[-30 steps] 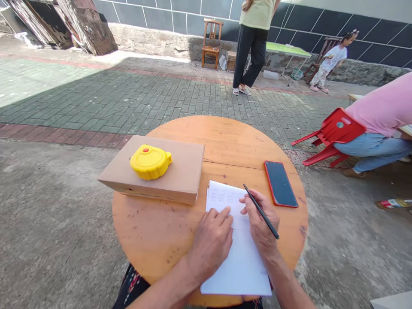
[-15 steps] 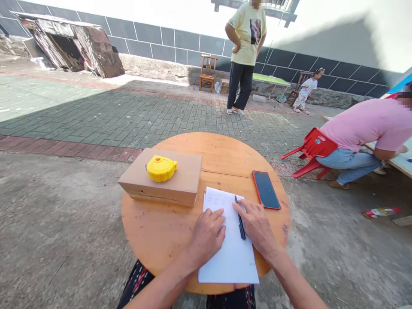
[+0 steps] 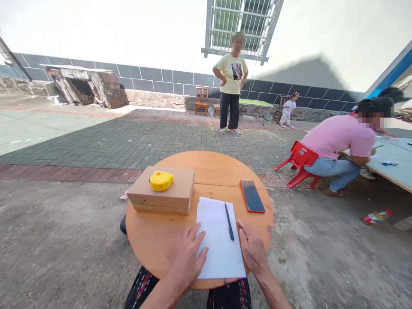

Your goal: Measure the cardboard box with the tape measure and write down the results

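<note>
On the round wooden table point(image 3: 161, 240) lies a stack of white paper sheets point(image 3: 214, 253) with faint writing near its top. A black pen point(image 3: 229, 221) rests on its right half, touched by neither hand. My left hand point(image 3: 188, 253) is open at the stack's left edge, fingers spread and fingertips over the paper. Along the right edge, my right hand point(image 3: 253, 249) stands on its side, holding nothing, with its fingers loosely extended and partly hidden. A phone with a red rim point(image 3: 252, 196) lies beyond it.
A cardboard box point(image 3: 161, 201) with a yellow tape measure point(image 3: 161, 180) on top stands at the table's left. One person point(image 3: 234, 73) stands beyond, a child point(image 3: 289, 110) farther back. Someone in pink point(image 3: 341, 135) sits right on a red chair point(image 3: 301, 159). A bottle point(image 3: 376, 217) lies on the ground.
My right hand has come off the pen and moved to the paper's right edge. My left hand has shifted left and toward me. The view has tilted up.
</note>
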The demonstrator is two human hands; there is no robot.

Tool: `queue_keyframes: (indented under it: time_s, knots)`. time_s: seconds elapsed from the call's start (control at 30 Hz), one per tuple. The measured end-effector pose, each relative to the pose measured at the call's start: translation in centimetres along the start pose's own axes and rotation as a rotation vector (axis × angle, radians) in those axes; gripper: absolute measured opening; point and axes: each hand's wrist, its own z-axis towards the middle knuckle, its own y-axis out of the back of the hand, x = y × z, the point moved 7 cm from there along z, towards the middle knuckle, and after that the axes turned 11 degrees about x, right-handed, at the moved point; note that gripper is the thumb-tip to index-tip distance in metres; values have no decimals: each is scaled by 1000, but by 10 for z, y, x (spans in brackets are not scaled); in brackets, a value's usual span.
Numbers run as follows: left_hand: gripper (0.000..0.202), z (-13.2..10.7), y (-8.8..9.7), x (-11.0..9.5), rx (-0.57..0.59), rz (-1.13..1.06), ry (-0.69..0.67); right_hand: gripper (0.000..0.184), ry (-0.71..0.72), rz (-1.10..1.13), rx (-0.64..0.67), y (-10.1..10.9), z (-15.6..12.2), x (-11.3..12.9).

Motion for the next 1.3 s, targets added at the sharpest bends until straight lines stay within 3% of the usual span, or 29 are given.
queue_keyframes:
  time_s: [0.1, 0.2, 0.43, 0.67, 0.9, 1.0, 1.07, 1.13, 1.23, 1.3]
  knots:
    - [41, -28, -15, 6, -59, 99, -34, 35, -14, 64, -43, 3, 0, -4]
    - [46, -40, -23, 3, -104, 173, -53, 36, -50, 133, -131, 6, -3, -14]
    - [47, -24, -25, -11, -87, 221, -24, 41, -209, 367, -244, 9, -12, -44]
    - [46, -20, -25, -15, -99, 209, 3, 44, -255, 401, -264, 14, -12, -41]
    - [47, -26, -15, -15, -200, 134, 50, 47, -298, 318, -225, 14, -12, -47]
    - [49, -29, -17, -12, -327, 108, 41, 51, -373, 292, -175, 17, -5, -47]
    - [48, -29, -21, -10, -457, 91, 14, 54, -435, 262, -117, 21, 6, -31]
    - [45, -28, -26, -10, -586, 65, -7, 55, -406, 217, -79, 26, 24, 9]
    - [40, -31, -28, -7, -747, -24, -29, 54, -118, 180, -12, 17, 63, 108]
    - [31, -39, -19, -2, -805, -85, -95, 53, 57, 149, 75, -4, 92, 172]
